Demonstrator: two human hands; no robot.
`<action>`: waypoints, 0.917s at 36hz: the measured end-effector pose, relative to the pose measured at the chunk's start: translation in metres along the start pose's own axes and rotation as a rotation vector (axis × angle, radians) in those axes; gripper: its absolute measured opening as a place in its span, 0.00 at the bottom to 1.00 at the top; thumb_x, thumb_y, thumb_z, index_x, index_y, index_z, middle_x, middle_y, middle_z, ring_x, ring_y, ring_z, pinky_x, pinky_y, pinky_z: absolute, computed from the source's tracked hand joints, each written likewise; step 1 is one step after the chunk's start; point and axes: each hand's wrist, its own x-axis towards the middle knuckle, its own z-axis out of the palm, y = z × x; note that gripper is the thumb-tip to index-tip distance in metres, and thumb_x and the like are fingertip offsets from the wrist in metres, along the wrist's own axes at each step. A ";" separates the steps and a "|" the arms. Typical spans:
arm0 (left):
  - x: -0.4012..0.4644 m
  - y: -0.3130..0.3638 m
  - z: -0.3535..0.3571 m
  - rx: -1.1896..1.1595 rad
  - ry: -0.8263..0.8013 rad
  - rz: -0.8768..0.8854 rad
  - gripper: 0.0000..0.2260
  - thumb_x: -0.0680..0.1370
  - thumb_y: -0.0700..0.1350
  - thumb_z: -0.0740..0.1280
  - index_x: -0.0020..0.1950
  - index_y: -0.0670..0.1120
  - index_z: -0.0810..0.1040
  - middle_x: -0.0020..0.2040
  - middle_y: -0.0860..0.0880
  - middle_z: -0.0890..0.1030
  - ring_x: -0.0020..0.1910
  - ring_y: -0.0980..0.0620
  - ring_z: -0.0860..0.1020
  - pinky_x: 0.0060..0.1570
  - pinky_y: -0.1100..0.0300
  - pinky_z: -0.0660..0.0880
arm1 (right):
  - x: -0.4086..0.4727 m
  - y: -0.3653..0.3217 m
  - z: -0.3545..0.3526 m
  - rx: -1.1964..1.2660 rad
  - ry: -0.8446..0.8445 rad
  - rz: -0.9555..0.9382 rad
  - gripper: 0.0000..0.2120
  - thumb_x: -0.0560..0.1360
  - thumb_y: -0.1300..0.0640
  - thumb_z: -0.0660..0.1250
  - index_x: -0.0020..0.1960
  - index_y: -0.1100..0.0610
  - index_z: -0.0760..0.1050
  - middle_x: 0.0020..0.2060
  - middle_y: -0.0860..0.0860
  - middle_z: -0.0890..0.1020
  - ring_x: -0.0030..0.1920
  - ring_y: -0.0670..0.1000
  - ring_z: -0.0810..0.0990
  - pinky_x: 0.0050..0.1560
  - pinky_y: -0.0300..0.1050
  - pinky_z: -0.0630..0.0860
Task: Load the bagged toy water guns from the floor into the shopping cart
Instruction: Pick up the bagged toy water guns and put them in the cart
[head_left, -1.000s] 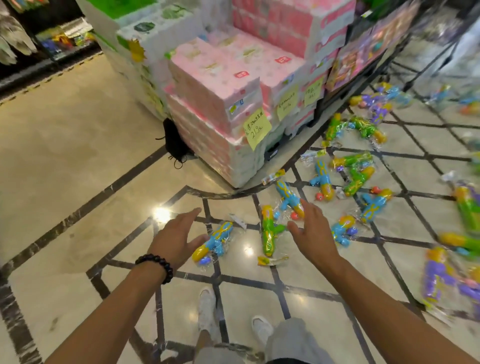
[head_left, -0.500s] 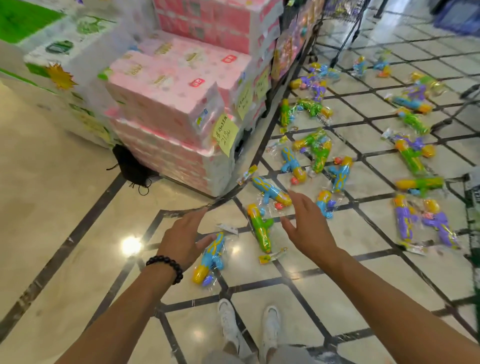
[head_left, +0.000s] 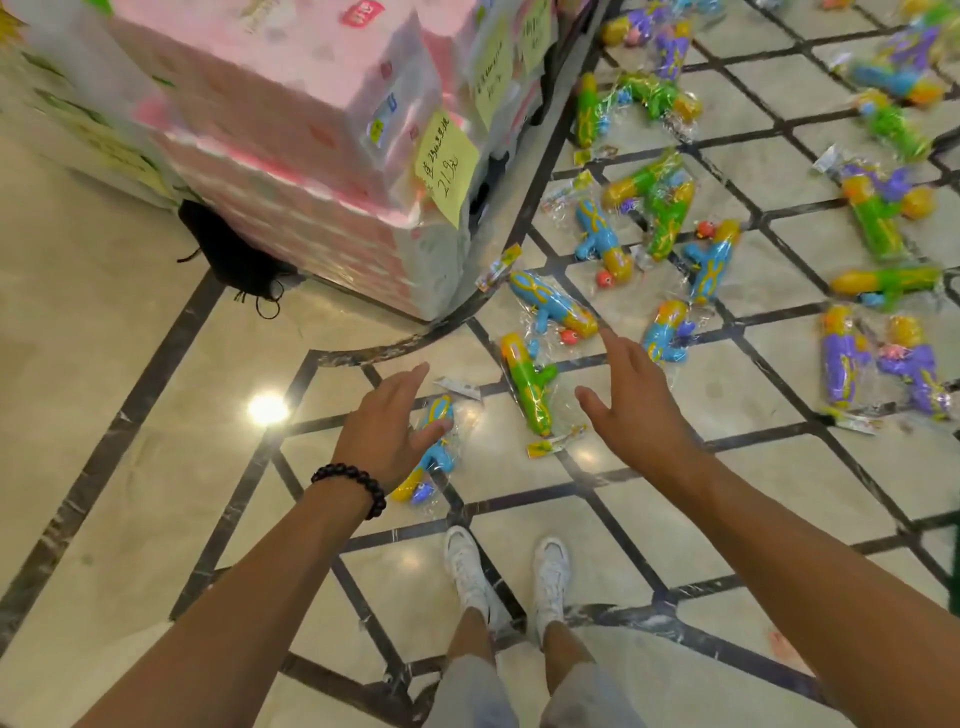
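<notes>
Several bagged toy water guns lie scattered over the tiled floor (head_left: 727, 395). Nearest are a blue and yellow gun (head_left: 435, 457) partly under my left hand (head_left: 387, 434), and a green and yellow gun (head_left: 530, 384) between my hands. My right hand (head_left: 631, 410) hovers beside it, fingers spread, just below another blue gun (head_left: 553, 304). Both hands are open and hold nothing. Two purple guns (head_left: 878, 364) lie at the right. No shopping cart is in view.
A tall stack of pink wrapped packs (head_left: 291, 156) with yellow price notes (head_left: 444, 166) stands at the upper left, a black bag (head_left: 234, 254) at its foot. My white shoes (head_left: 509, 577) stand just behind the nearest guns.
The view has dipped and drawn closer to the floor and the guns. Both hands stay outstretched and open over the nearest guns; nothing has been picked up.
</notes>
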 end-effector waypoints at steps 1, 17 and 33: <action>0.005 -0.005 0.007 -0.008 -0.009 -0.014 0.34 0.79 0.63 0.65 0.82 0.54 0.59 0.77 0.49 0.67 0.73 0.47 0.68 0.70 0.50 0.69 | 0.004 0.004 0.008 -0.003 -0.014 0.010 0.36 0.80 0.49 0.70 0.82 0.51 0.55 0.77 0.55 0.66 0.75 0.58 0.66 0.74 0.56 0.67; 0.128 -0.167 0.235 -0.053 -0.059 -0.106 0.35 0.79 0.64 0.65 0.82 0.56 0.55 0.79 0.50 0.65 0.74 0.49 0.67 0.70 0.50 0.69 | 0.119 0.136 0.255 -0.041 -0.124 0.068 0.37 0.81 0.47 0.68 0.83 0.52 0.53 0.79 0.55 0.63 0.78 0.59 0.63 0.76 0.60 0.66; 0.225 -0.374 0.565 0.031 -0.094 -0.222 0.39 0.76 0.66 0.67 0.82 0.59 0.54 0.82 0.49 0.59 0.76 0.43 0.64 0.72 0.45 0.67 | 0.234 0.345 0.584 -0.056 -0.208 0.019 0.38 0.78 0.45 0.70 0.81 0.53 0.56 0.77 0.58 0.65 0.72 0.66 0.68 0.71 0.63 0.70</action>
